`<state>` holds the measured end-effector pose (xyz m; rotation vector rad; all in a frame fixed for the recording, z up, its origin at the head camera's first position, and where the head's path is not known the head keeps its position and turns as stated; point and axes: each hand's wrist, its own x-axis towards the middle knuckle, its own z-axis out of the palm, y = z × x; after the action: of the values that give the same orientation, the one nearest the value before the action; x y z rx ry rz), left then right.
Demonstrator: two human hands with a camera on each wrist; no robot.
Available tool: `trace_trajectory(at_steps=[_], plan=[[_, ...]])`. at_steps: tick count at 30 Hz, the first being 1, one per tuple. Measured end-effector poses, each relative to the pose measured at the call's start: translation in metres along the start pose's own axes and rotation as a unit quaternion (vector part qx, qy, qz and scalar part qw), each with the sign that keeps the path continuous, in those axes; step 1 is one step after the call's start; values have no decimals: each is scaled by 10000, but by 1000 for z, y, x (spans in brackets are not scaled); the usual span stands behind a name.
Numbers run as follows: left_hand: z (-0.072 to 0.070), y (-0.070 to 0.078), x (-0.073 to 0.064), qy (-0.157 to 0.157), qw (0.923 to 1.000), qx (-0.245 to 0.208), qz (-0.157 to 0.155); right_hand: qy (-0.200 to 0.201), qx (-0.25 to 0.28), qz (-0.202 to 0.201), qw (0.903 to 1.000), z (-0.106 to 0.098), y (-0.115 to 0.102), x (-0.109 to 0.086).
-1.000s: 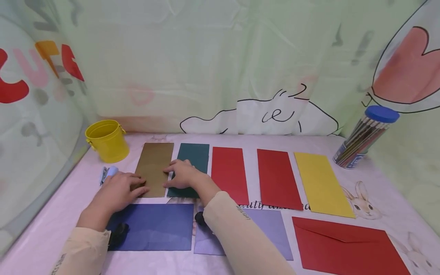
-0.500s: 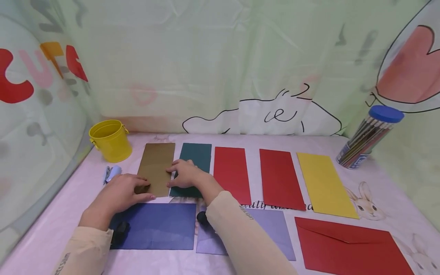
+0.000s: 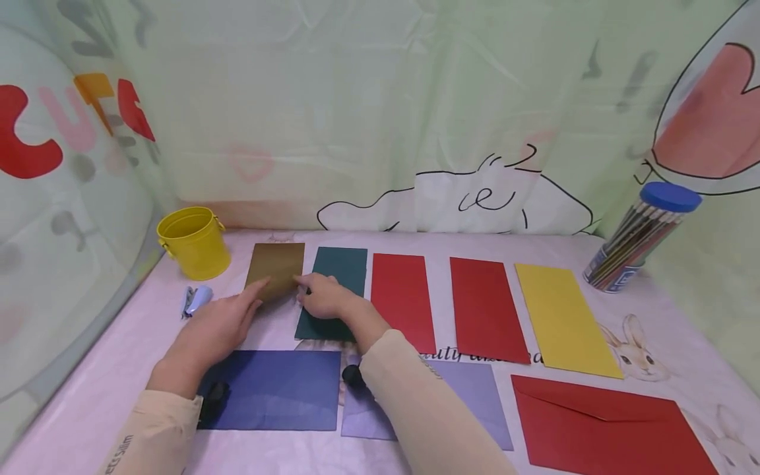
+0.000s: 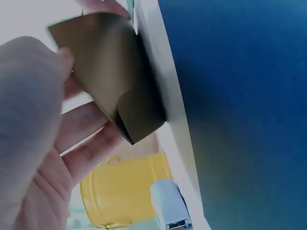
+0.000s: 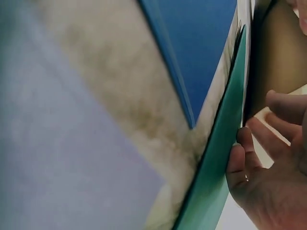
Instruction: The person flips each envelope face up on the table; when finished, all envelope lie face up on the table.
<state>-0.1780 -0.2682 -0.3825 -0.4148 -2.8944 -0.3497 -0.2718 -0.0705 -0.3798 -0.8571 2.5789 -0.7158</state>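
A brown envelope [image 3: 276, 264] stands tilted, its near edge raised off the table and its far edge low. My left hand [image 3: 221, 322] pinches it at the left side, thumb on one face and fingers behind, as the left wrist view shows. The flap side of the envelope [image 4: 103, 62] faces that camera. At the other side my right hand [image 3: 326, 297] pinches the right edge between thumb and fingers. Beneath my right hand lies a dark green envelope [image 3: 341, 260], its curled lower fingers touching or close to its edge [image 5: 218, 148].
Two red envelopes [image 3: 402, 297] and a yellow one [image 3: 567, 316] lie to the right. Nearer me are a blue envelope [image 3: 285, 389], a lilac one [image 3: 475, 396] and a red one [image 3: 611, 429]. A yellow bucket [image 3: 194, 244], small stapler [image 3: 196, 300] and pencil tub [image 3: 641, 237] stand behind.
The brown envelope lay flat and has been lifted at its near edge. My left hand has moved up and forward with it; the right hand has shifted slightly at its edge.
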Motion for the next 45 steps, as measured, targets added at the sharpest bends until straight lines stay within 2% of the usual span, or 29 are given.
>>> trace_trajectory(at_steps=[3,5,8,10,13,16,20,22,25,29,33,38,45], plan=[[-4,4,1,184,9993,-157,-268,57,218,85,9997,-1,-2,-1],[-6,7,1,490,9975,-252,-434,44,300,87,9995,-1,-4,-3],[-9,10,0,1022,9901,-509,-816,-24,320,38,9995,-1,-8,-7],[-10,10,-1,1151,9830,-816,-1173,-89,268,-6,9996,0,-9,-8],[-13,6,-1,938,9708,-1379,-1722,-143,157,-4,9998,2,-11,-11],[-14,4,0,487,9571,-1898,-2133,-188,93,12,9998,3,-12,-13],[-15,3,-2,-112,9389,-2329,-2530,-219,-18,-4,9998,5,-12,-13],[-15,2,-3,-331,9343,-2388,-2626,-215,-183,-3,9996,6,-11,-13],[-14,0,-4,-508,9367,-2277,-2609,-189,-497,-13,9986,8,-10,-12],[-10,-4,-4,-617,9483,-1949,-2428,-195,-805,20,9966,9,-10,-10],[-6,-6,-3,-782,9549,-1683,-2318,-243,-1003,160,9945,8,-13,-9],[-4,-6,-1,-916,9579,-1478,-2286,-285,-1106,230,9932,7,-15,-9],[-4,-5,0,-1138,9556,-1263,-2408,-335,-1476,321,9880,11,-21,-9]])
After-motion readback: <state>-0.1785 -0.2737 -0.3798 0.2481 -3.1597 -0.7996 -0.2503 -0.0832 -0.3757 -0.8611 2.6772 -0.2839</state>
